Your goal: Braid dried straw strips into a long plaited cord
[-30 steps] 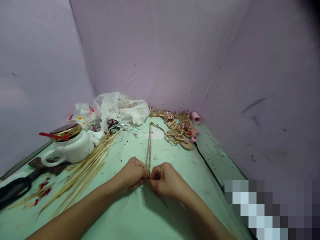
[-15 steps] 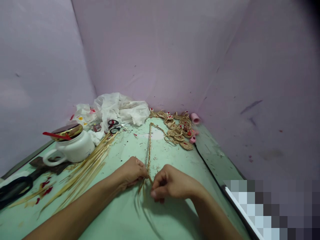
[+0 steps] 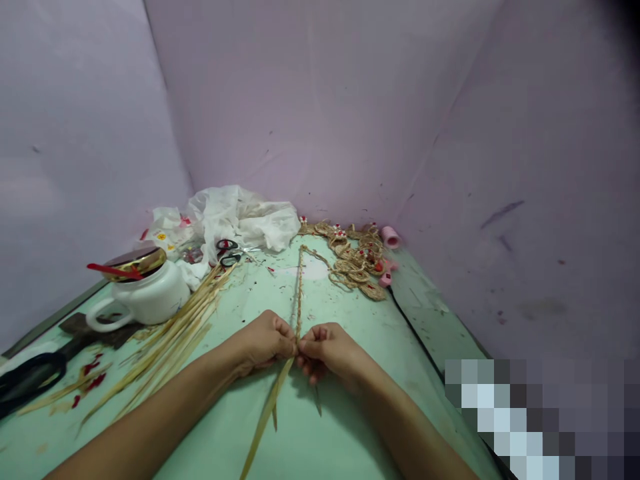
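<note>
A thin straw braid [image 3: 299, 293] runs down the middle of the table [image 3: 210, 440] from a bend near the back to my hands. My left hand [image 3: 273, 340] is closed in a pinch at its lower end. Right beside it, my right hand [image 3: 323, 350] pinches the same end, fingertips almost touching the left ones. Loose straw strands [image 3: 270, 407] hang from under the fingers toward me, one of them wide and flat. The exact grip on each strand is hidden by my fingers.
Dry straw strips [image 3: 183, 327] lie on the left, by a white mug [image 3: 153, 293] with a gold-rimmed lid. Small scissors [image 3: 230, 253], larger black-handled scissors [image 3: 35, 380] and plastic bags [image 3: 240, 213] sit around. Coiled braid pieces [image 3: 350, 267] and a black cable [image 3: 415, 327] are at right.
My right hand has moved left and slightly up, closing in on my left hand at the braid's end. A wide flat strand now hangs down toward the lower left.
</note>
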A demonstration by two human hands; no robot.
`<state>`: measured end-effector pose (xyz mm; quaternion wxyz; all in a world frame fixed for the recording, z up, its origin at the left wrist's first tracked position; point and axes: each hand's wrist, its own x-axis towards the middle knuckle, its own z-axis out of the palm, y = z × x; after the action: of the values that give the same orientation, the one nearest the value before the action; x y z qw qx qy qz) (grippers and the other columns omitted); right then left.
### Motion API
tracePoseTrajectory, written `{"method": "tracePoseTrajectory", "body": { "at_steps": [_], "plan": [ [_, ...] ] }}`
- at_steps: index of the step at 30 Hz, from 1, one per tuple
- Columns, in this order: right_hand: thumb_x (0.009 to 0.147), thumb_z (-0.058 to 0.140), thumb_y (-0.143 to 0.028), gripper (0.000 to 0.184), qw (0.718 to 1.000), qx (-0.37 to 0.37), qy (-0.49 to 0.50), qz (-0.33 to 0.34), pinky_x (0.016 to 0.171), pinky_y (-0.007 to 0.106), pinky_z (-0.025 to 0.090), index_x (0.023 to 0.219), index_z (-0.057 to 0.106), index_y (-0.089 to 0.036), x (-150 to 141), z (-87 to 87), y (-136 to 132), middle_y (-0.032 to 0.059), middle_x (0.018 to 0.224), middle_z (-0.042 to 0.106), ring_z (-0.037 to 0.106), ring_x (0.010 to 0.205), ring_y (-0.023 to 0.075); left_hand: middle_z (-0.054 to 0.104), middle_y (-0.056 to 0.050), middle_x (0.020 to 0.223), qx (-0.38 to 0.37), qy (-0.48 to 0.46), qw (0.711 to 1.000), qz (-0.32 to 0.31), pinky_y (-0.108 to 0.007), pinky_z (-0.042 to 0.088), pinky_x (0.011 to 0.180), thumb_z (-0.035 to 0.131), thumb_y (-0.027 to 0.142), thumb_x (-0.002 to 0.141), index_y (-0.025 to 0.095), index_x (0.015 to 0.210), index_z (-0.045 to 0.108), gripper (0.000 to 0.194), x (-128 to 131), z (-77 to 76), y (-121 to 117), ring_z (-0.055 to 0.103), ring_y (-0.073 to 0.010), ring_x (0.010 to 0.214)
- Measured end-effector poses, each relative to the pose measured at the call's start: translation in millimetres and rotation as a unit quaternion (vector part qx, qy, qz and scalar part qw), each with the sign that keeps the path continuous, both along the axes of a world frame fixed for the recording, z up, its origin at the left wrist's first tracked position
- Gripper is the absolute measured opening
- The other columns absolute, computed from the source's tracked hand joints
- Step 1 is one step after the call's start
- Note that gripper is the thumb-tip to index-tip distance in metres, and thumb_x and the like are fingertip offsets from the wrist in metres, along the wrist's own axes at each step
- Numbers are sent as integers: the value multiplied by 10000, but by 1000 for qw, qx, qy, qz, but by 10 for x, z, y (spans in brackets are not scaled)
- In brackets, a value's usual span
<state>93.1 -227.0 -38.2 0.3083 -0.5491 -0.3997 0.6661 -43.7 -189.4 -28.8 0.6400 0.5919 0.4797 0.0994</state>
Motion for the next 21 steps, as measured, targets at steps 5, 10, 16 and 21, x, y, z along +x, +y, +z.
{"method": "tracePoseTrajectory", "body": {
  "at_steps": [5, 10, 16, 21],
  "plan": [
    [549, 483, -113, 79, 995, 66, -70, -18, 302, 166, 281, 478, 471, -143, -1, -74, 34, -55, 336, 439, 364, 285, 49, 334, 58, 337, 118, 50, 991, -29, -195, 163, 363, 471, 172, 492, 135, 456, 494, 56, -25, -34, 11, 254, -48, 338],
    [528, 474, -124, 62, 995, 69, -72, -15, 289, 169, 204, 473, 461, -152, -11, -119, 37, -62, 335, 437, 318, 279, 35, 465, 0, 390, 158, 121, 977, -80, -211, 264, 426, 457, 216, 546, 126, 453, 546, 157, -82, 52, -7, 354, -86, 398],
    [527, 480, -104, 50, 996, 58, -50, -53, 308, 165, 203, 511, 468, -150, -47, -70, 6, -75, 324, 416, 318, 290, 34, 488, -17, 450, 242, 188, 949, -72, -219, 266, 458, 431, 200, 604, 142, 471, 547, 186, 47, 79, -279, 401, -109, 437],
    [527, 470, -79, 67, 995, 55, -46, -74, 324, 163, 203, 515, 474, -145, -71, -107, 9, -79, 319, 398, 324, 303, 32, 560, -79, 589, 365, 285, 885, -57, -244, 279, 515, 434, 229, 670, 157, 606, 612, 203, 108, 48, -479, 475, -152, 519]
  ]
}}
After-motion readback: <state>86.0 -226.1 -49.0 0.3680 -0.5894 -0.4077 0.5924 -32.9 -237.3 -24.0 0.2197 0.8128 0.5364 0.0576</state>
